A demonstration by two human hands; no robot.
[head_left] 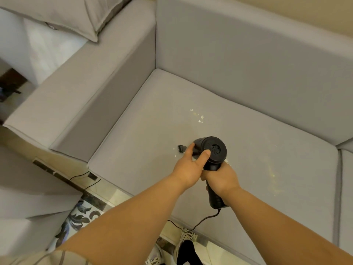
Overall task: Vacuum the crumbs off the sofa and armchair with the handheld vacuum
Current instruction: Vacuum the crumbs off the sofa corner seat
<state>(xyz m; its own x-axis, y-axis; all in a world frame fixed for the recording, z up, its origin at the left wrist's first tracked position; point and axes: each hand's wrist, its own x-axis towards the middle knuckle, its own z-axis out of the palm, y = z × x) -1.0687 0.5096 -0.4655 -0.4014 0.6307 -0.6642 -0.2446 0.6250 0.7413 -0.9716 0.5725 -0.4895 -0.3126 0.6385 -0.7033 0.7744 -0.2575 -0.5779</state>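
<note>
The black handheld vacuum [212,150] is held over the grey sofa seat cushion [248,159], nozzle [181,148] down among white crumbs [199,119]. The right hand [221,176] is wrapped around its handle; the left hand [188,167] rests on its body with fingers extended. Its cord [202,220] trails to the patterned tile floor [82,215]. A cushion [76,14] rests on the armrest [82,83].

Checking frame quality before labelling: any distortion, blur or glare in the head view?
Head view: wide-angle bending curves the sofa edges; soft, even, warm light, no glare; crumbs stay visible but slightly soft; right hand and vacuum are sharp enough.
</note>
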